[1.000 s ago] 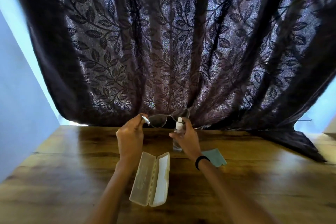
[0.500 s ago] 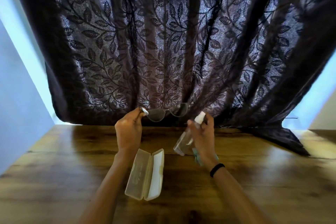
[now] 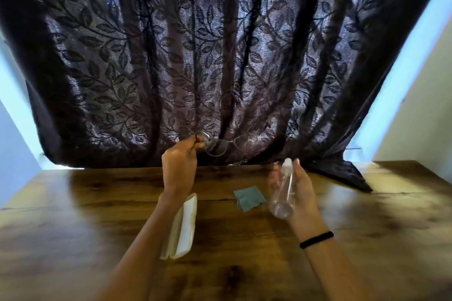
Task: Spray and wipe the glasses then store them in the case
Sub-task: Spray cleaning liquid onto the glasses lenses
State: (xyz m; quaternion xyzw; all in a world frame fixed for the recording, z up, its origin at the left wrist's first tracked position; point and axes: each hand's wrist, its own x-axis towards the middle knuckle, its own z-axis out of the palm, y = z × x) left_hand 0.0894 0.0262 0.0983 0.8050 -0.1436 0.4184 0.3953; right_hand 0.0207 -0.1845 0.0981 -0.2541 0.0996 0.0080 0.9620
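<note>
Glasses [image 3: 220,145] aloft over the table [image 3: 97,203]
They are pinched in the left hand [image 3: 179,166]; with the spray bottle [image 3: 281,190] clasped well aside in the right hand [image 3: 299,194], lenses could be missed.

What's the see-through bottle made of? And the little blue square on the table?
The clear spray bottle looks like glossy plastic, though it could be glass: you can see the right hand through it. The small blue-grey cloth looks like soft matte fabric, probably microfibre: it lies limp and creased on the wooden table.
</note>
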